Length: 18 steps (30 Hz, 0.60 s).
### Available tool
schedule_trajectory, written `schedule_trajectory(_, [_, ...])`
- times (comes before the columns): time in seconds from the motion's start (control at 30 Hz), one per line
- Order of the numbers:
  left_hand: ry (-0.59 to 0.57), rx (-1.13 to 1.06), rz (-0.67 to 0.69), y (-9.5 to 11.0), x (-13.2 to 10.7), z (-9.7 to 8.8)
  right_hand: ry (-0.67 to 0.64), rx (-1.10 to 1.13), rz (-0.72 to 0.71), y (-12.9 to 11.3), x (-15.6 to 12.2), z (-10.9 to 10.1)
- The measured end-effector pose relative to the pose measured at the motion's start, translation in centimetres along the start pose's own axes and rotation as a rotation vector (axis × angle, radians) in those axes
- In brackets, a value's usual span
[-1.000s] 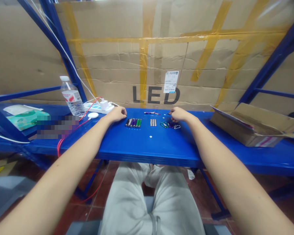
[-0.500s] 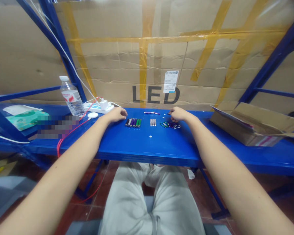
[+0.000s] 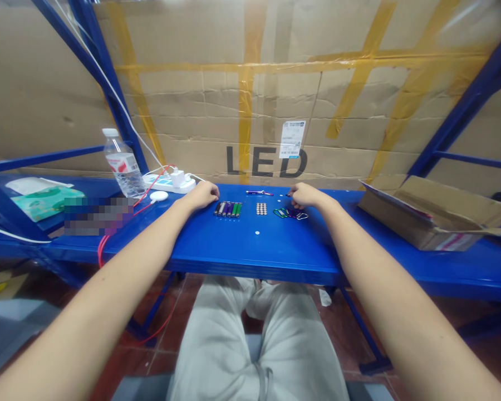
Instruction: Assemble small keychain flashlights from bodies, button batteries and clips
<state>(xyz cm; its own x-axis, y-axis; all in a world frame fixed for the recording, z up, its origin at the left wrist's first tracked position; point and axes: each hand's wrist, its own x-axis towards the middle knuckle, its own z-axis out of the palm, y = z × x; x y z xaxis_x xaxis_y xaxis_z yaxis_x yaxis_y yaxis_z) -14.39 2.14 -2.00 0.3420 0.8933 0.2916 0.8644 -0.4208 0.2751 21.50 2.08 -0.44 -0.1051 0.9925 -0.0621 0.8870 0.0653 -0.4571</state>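
My left hand point(image 3: 205, 195) rests at the back left of the blue table with its fingers curled in; whatever they may hold is hidden. Just right of it lies a row of small mini flashlight tubes point(image 3: 228, 209), in black, silver, purple and green. My right hand point(image 3: 304, 195) is closed in a pinch, and a tiny dark piece shows at its fingertips, too small to name. In front of that hand lie several carabiners point(image 3: 291, 214). A block of button cells point(image 3: 261, 209) sits between the hands. Behind it is a slim purple flashlight point(image 3: 259, 193).
A small white disc point(image 3: 257, 233) lies near the front of the blue table point(image 3: 250, 256). At left stand a water bottle point(image 3: 125, 167), a power strip point(image 3: 167, 182) and a tissue pack point(image 3: 44, 201). An open cardboard box point(image 3: 426, 223) is at right. A large carton point(image 3: 200, 111) rises behind.
My left hand has shifted very slightly right, and its fingers look more drawn in. The right hand and the laid-out items stay in place.
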Motion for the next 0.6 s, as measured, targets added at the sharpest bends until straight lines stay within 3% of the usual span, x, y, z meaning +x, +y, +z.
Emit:
schedule_trajectory(0.27, [-0.041,-0.079,0.026,0.3,0.2,0.2,0.002,0.015,-0.008,0.1,0.1,-0.1])
schedule_trajectory(0.5, [0.001,-0.163,-0.023,-0.8,0.1,0.0,0.02,0.022,0.001,0.2,0.1,-0.2])
schedule_trajectory(0.6, [-0.031,-0.155,-0.022,-1.0,0.2,0.2,0.013,0.018,-0.001,0.3,0.2,-0.2])
